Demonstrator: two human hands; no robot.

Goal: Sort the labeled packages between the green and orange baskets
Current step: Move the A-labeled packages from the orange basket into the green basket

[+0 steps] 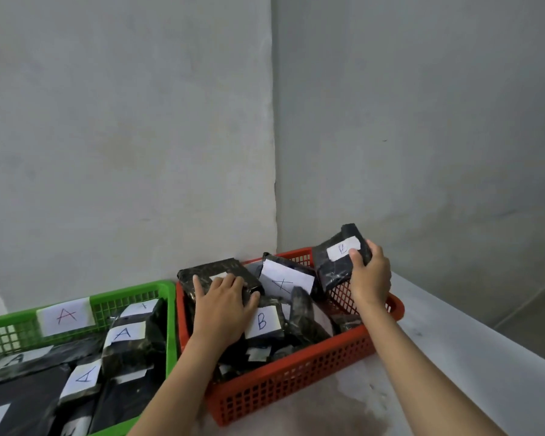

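Note:
An orange basket sits right of a green basket, both filled with black wrapped packages bearing white labels. My right hand grips a small black package with a white label, lifted above the orange basket's far right corner. My left hand holds a larger black package at the orange basket's far left, fingers curled over its top and thumb at its right end. A package marked B and one marked A lie in the orange basket. Packages marked A fill the green basket, which carries an A tag.
Both baskets stand on a white table pushed into a grey wall corner. The table's right edge runs diagonally at the right, with floor beyond it.

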